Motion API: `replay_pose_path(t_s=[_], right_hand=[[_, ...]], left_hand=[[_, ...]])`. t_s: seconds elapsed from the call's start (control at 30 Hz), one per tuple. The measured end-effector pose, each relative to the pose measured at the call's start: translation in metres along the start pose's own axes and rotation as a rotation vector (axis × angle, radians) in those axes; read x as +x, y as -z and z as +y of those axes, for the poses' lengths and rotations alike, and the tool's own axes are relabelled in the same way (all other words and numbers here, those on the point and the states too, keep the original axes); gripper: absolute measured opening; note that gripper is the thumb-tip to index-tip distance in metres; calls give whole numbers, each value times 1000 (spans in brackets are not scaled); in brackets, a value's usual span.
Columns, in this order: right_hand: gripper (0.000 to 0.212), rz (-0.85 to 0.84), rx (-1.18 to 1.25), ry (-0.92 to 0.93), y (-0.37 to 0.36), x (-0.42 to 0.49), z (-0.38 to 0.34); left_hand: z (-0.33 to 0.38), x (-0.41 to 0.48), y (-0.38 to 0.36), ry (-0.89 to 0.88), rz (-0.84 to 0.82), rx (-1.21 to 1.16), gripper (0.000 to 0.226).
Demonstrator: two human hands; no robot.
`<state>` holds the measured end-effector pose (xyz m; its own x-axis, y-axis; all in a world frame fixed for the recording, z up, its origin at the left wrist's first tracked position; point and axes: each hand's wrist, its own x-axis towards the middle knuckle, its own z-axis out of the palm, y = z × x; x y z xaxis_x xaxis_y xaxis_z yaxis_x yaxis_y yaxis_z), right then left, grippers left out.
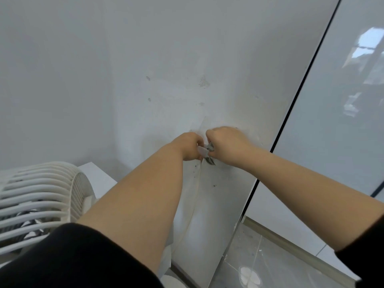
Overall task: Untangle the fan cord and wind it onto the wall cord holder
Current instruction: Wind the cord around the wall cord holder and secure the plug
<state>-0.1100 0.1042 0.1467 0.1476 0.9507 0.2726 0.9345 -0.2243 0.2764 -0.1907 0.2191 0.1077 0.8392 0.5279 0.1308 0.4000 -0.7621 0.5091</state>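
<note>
White wall [166, 59] stood close in front. The left hand [191, 146] and right hand [228, 146] met there, fingers curled tight on the little cord holder [203, 151] between them. Right below, the thin cord [195, 194] hung down the wall beside the fan [41, 196].

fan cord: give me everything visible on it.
The fan cord is thin, pale and smooth, plastic-looking. One slack strand hangs against the white wall, running down from between the left hand and right hand, then curving left toward the left forearm. Its top end and plug are hidden; the grip cannot be told.
</note>
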Motion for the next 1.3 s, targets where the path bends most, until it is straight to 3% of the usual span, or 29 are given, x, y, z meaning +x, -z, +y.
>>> replay_pose_path(t_s=[0.13, 0.37, 0.57, 1.3], right_hand=[[22, 68, 24, 49, -5, -2, 5], [27, 159, 53, 9, -13, -9, 8], [24, 258, 137, -47, -23, -17, 10], [30, 170, 315, -140, -10, -9, 5]], left_hand=[[1, -2, -1, -10, -7, 37, 29], [7, -1, -3, -28, 49, 93, 45], [3, 0, -1, -67, 47, 104, 38], [4, -2, -5, -43, 49, 67, 41]])
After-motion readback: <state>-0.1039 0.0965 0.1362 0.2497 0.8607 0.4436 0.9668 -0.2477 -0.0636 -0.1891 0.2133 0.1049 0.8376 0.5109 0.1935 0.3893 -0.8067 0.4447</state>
